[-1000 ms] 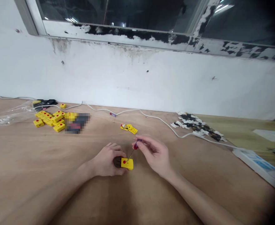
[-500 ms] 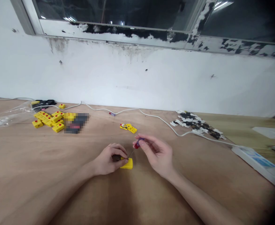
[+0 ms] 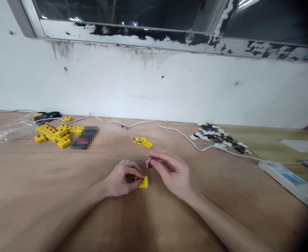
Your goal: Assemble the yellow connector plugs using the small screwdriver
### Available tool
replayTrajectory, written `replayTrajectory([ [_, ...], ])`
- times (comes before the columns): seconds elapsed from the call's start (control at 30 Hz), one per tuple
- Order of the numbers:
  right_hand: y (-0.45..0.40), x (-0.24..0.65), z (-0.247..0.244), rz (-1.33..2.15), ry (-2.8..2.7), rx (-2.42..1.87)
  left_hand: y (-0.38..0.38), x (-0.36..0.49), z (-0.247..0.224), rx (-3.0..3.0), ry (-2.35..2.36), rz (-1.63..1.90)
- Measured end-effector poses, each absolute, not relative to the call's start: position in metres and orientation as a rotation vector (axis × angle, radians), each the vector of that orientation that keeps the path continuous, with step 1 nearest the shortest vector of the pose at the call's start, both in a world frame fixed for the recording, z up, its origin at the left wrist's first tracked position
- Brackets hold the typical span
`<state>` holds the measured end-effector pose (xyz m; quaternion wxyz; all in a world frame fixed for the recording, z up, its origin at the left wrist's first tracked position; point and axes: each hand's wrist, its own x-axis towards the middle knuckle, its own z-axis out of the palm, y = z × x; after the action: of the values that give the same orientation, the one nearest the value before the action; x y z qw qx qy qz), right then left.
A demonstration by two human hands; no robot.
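Note:
My left hand (image 3: 124,177) is closed on a small yellow plastic case (image 3: 144,182) that lies on the wooden table. A dark part at the case's left end is mostly covered by my fingers. In my right hand (image 3: 173,172) is a screwdriver (image 3: 150,163) with a red and purple handle, gripped between thumb and fingers. Its thin shaft slants down to the case, and the tip is by my left fingertips, where I cannot make out exactly what it touches. Beyond my hands lies an opened yellow case (image 3: 143,141) in two parts, with small components showing in one.
Several yellow cases with red buttons (image 3: 51,132) are heaped at the left, near a clear plastic bag (image 3: 9,129) and a blurred dark patch. A white cable (image 3: 167,128) runs along the wall to a white power strip (image 3: 287,180). Black and white pieces (image 3: 219,138) lie back right.
The screwdriver has become more upright, and my right hand has shifted slightly left. My left hand stays on the yellow case. The whole view has moved a little.

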<state>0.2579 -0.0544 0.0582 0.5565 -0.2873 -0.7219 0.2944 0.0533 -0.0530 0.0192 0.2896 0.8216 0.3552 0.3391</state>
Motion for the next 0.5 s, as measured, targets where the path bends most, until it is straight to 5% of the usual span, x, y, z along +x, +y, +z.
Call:
replayTrajectory([
  [0.5, -0.0532, 0.2515, 0.0634, 0.643, -1.802, -0.62, -0.0524, 0.0524, 0.0164, 2.222, 0.928, 0.908],
])
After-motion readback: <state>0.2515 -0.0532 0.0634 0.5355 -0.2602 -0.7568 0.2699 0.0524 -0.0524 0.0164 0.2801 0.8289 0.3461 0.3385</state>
